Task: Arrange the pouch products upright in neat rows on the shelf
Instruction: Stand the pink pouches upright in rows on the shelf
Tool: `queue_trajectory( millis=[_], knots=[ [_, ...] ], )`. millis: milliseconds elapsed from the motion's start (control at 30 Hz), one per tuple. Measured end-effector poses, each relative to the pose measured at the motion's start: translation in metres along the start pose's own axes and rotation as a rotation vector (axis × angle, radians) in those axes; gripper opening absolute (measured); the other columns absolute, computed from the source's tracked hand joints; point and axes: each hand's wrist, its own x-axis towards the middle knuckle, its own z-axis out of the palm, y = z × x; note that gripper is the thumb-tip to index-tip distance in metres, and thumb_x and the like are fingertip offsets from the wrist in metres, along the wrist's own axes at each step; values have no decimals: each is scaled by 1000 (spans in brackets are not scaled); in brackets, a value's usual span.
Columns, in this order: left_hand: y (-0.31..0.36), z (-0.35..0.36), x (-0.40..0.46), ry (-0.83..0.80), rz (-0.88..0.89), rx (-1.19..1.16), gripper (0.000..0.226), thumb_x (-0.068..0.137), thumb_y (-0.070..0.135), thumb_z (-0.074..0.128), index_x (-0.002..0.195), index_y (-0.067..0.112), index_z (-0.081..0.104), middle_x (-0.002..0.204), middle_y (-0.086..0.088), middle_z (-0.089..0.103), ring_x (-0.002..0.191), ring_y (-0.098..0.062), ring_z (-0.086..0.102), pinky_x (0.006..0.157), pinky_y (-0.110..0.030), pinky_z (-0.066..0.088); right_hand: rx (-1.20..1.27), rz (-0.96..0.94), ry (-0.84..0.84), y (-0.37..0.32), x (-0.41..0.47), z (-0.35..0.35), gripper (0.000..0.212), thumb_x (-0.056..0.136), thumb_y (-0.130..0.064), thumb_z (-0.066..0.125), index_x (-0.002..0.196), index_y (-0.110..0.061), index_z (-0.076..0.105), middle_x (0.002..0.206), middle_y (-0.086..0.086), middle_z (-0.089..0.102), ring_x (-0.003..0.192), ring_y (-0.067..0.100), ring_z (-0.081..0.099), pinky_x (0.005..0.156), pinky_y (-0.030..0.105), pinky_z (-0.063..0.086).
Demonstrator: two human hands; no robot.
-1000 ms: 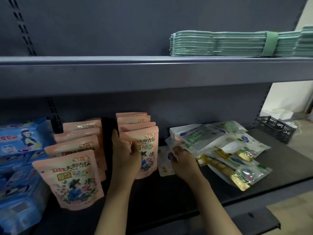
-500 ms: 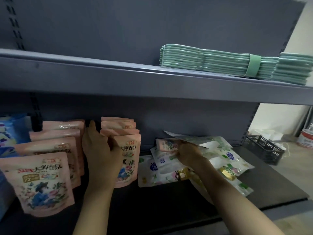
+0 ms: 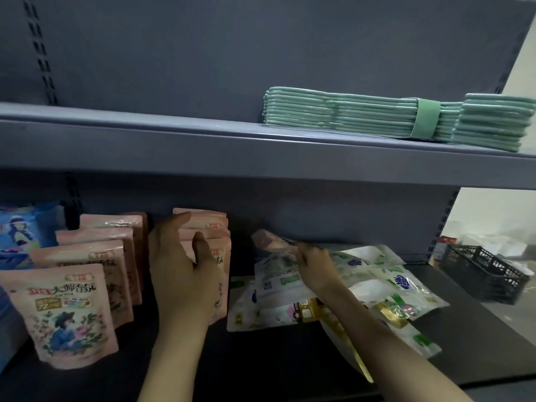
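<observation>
Pink pouches stand upright in two rows on the dark lower shelf (image 3: 284, 369): a left row (image 3: 66, 311) and a middle row (image 3: 207, 227). My left hand (image 3: 181, 268) rests against the front of the middle row, fingers straight, thumb over the front pouch. To the right lies a loose heap of white and green pouches (image 3: 385, 288), some with gold edges. My right hand (image 3: 314, 266) reaches into this heap and pinches the top edge of a pouch (image 3: 268, 240), lifting it off the pile. My forearm covers part of the heap.
Blue packs (image 3: 23, 230) fill the far left of the shelf. On the upper shelf (image 3: 203, 146) lie bundled mint-green flat stacks (image 3: 400, 118). A black plastic crate (image 3: 481, 272) sits beyond the shelf's right end.
My right hand has gone from the front of the white heap to its back and raised one pouch by the top edge. The left hand stays on the middle pink row. The view tilted.
</observation>
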Motion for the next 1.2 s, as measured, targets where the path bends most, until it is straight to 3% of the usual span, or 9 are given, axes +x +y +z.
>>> queue_trajectory(
  millis=[100,300,467,633,800,867,967,1067,1200],
  knots=[
    [6,3,-6,-50,-3,-55,27,90,11,49,116,18,53,116,2,54,103,-12,53,83,-16,39,158,31,117,-12,-8,-4,26,99,-17,40,102,0,59,93,22,66,86,35,63,63,26,34],
    [9,7,-18,-296,-95,-3,14,93,18,47,97,28,56,90,15,55,77,1,50,63,-5,32,353,53,359,-37,-18,-11,21,96,-8,42,88,5,56,80,19,65,66,26,56,50,21,35],
    [8,19,-20,-529,-509,-259,38,95,40,35,109,16,60,89,3,69,83,-13,64,75,-30,52,364,-151,506,-29,-37,-12,17,93,-2,46,83,1,60,68,1,60,55,13,55,44,0,31],
    [7,40,-12,-740,-830,-485,73,89,62,21,131,8,46,84,-15,73,79,-25,71,62,-30,54,409,-420,393,-11,-58,-11,20,86,-2,44,87,-19,52,71,0,58,60,4,50,55,10,37],
    [9,47,-8,-770,-1013,-717,85,79,76,26,126,9,50,105,-27,67,93,-38,68,78,-43,54,364,-589,339,-2,-66,-22,29,81,-9,46,96,-27,63,102,-7,71,100,4,59,90,13,38],
    [10,46,-12,-746,-1029,-816,66,83,63,41,120,10,54,116,-22,64,101,-37,64,83,-45,52,251,-628,419,4,-65,-28,27,76,-10,49,86,-26,68,103,-14,70,104,6,53,89,16,31],
    [16,47,-26,-740,-874,-840,16,91,15,44,96,10,59,106,-17,63,93,-27,61,70,-35,53,192,-619,552,11,-65,-31,26,71,-13,52,75,-29,72,112,-15,65,109,12,47,86,26,32],
    [18,46,-43,-717,-638,-924,34,84,-11,39,95,15,59,104,-9,66,90,-19,65,71,-29,55,355,-494,591,13,-72,-26,36,75,-9,48,85,-34,72,124,-10,54,118,7,43,99,19,34],
    [14,39,-63,-689,-526,-1098,69,70,-10,58,120,37,53,112,3,69,104,-21,66,75,-36,57,1072,104,335,-7,-91,-31,23,97,-21,44,112,-36,52,120,-5,57,112,12,55,90,26,48]
  ],
)
